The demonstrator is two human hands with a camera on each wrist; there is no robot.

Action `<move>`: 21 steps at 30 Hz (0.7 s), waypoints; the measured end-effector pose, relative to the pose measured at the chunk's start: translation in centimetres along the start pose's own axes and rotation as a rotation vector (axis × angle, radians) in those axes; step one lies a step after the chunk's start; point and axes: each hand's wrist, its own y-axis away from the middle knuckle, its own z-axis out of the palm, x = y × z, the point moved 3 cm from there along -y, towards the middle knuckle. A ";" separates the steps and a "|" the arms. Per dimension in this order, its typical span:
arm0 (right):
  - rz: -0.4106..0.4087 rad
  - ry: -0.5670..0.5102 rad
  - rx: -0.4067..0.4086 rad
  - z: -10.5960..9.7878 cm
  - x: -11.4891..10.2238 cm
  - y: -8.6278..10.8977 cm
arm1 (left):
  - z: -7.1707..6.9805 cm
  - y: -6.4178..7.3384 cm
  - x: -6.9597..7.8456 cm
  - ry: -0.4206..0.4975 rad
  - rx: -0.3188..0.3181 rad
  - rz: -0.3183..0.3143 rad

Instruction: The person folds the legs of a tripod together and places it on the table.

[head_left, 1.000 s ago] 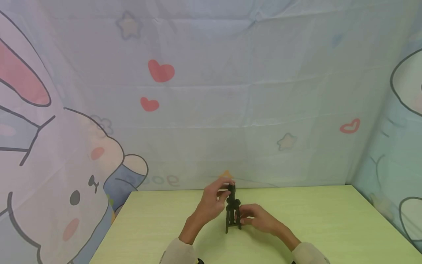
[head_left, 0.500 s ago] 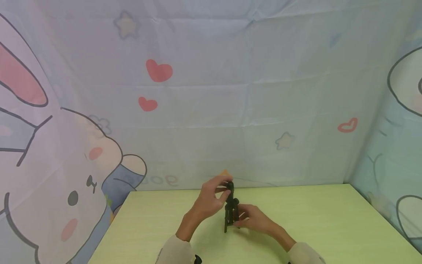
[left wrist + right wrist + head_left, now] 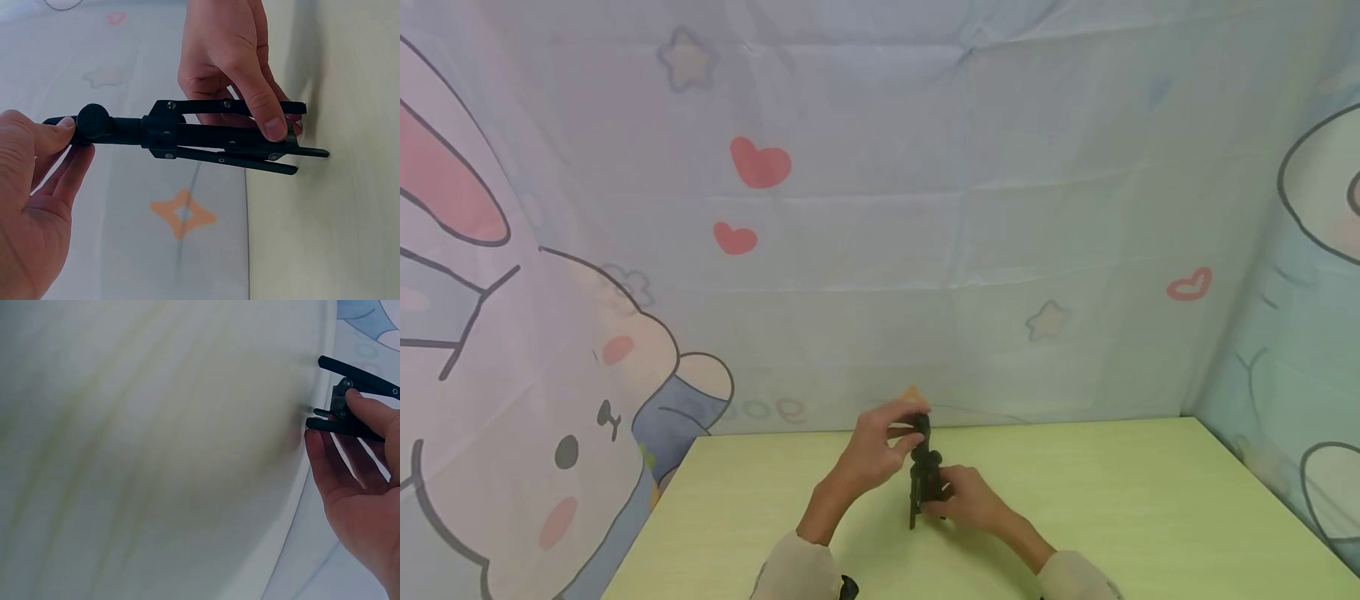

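Note:
A small black tripod (image 3: 212, 134) stands upright over the table in the head view, its legs drawn partly together. My left hand (image 3: 872, 450) pinches its top end between thumb and fingers, just above the round knob (image 3: 94, 121). Lower down, my right hand (image 3: 973, 498) grips the leg section, with the thumb pressed on the central column near the leg braces. In the right wrist view the leg tips (image 3: 322, 361) lie close to the tabletop, and the right fingers reach behind one leg. The upper part of the tripod is outside that view.
The pale yellow-green table (image 3: 1135, 508) spreads out on both sides of the hands. Behind it hangs a light cloth backdrop (image 3: 865, 317) printed with hearts, stars and a large rabbit. A dark band (image 3: 848, 587) shows at the left sleeve.
My right thumb has come across the front of the tripod's legs onto the centre, and the legs look closer together. The left hand keeps its hold on the top.

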 end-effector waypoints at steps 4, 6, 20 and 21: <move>-0.044 0.006 0.008 0.0 0.0 0.0 | 0.0 0.2 -0.1 0.002 0.011 0.004; -0.075 0.004 0.011 -0.1 0.0 0.1 | -0.1 0.3 -0.1 0.002 0.019 0.011; -0.057 -0.118 0.045 -2.0 0.6 1.3 | -2.0 1.8 -1.3 0.075 0.133 -0.044; -0.047 -0.124 0.048 -2.3 0.5 1.4 | -2.2 1.9 -1.4 0.082 0.139 -0.056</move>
